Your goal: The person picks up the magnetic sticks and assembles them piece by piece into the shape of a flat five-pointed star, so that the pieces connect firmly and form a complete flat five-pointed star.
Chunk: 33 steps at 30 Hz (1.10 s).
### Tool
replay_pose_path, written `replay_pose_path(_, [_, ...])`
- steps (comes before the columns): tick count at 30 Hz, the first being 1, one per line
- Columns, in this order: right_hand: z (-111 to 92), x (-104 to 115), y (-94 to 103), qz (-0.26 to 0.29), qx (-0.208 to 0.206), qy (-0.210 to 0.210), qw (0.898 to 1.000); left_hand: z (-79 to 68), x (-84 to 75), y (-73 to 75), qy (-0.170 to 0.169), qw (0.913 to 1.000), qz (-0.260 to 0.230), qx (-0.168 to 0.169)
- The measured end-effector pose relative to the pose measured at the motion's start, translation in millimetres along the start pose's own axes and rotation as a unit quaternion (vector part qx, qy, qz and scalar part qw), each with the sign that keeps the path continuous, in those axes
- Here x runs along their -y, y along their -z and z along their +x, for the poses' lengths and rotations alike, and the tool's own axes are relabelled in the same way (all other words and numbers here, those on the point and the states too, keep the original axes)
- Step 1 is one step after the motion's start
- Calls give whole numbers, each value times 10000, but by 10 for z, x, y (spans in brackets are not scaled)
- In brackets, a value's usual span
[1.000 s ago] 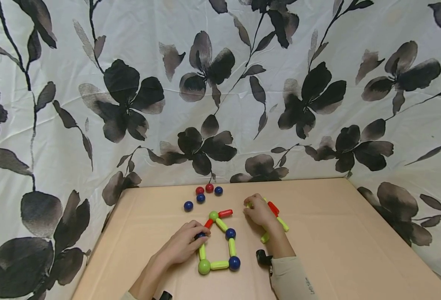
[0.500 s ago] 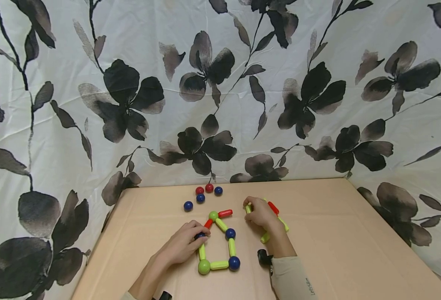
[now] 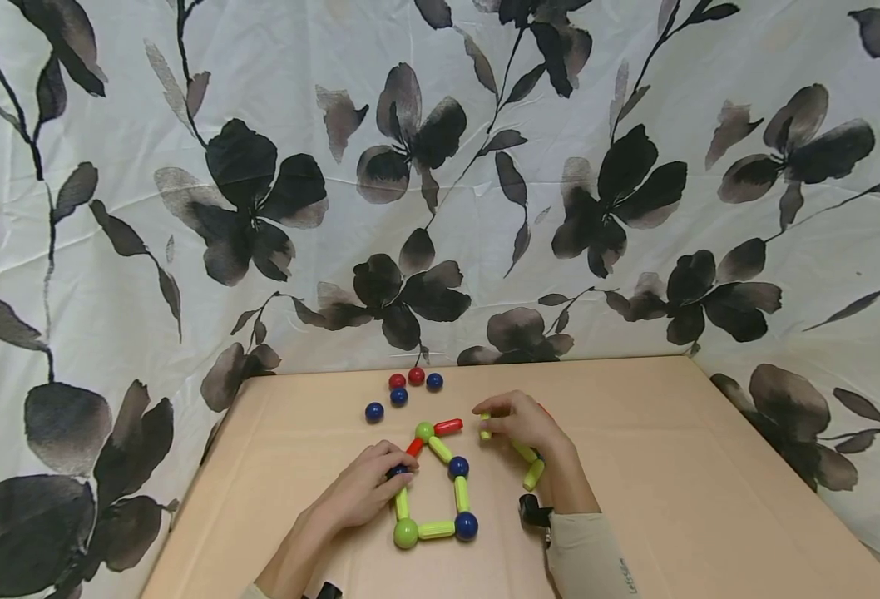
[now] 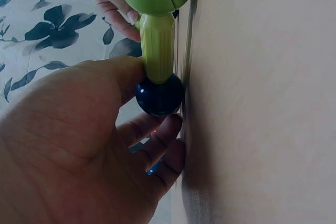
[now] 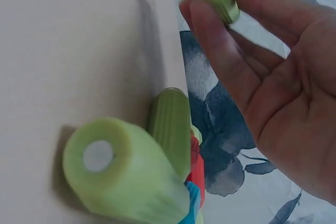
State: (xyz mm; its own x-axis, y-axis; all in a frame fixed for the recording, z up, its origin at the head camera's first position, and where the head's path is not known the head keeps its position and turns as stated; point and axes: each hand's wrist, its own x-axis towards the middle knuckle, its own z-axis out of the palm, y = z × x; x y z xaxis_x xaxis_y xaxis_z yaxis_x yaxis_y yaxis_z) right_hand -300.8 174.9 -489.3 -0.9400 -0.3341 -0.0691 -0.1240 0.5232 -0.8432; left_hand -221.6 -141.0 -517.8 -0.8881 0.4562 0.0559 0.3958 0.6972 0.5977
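Left hand [image 3: 365, 488] gripped dark-blue glossy ball [image 4: 159, 96] on ball-and-rod frame [image 3: 436, 530], right hand's [image 3: 524, 421] fingers pinched yellow-green ribbed rod [image 3: 485, 428], loose red and blue balls [image 3: 416, 377] lay near table's [image 3: 650, 499] far edge

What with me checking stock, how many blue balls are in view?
6: three loose blue balls far back on the table, two on the right of the assembled shape, one held by the left hand. Others could be hidden.

Soft, even head-view light; dimmer, slightly soft wrist views.
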Motion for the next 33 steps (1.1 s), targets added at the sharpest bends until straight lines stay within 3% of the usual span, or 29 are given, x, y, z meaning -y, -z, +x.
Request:
replay_pose_path(6, [-10,36,-20,353,471,205,9981,-2,9,-2,6,10000,22,2])
replay_pose_path(15, [34,45,-137,720,838,302,9934,-1,5,2,19,10000,-2,20])
replay_pose_path(23, [57,59,-217,199,953,212,9950,4,4,2,20,10000,8,14])
replay_pose_path(33, [52,71,-253,321,837,-11,9960,7,-4,2,11,10000,-16,12])
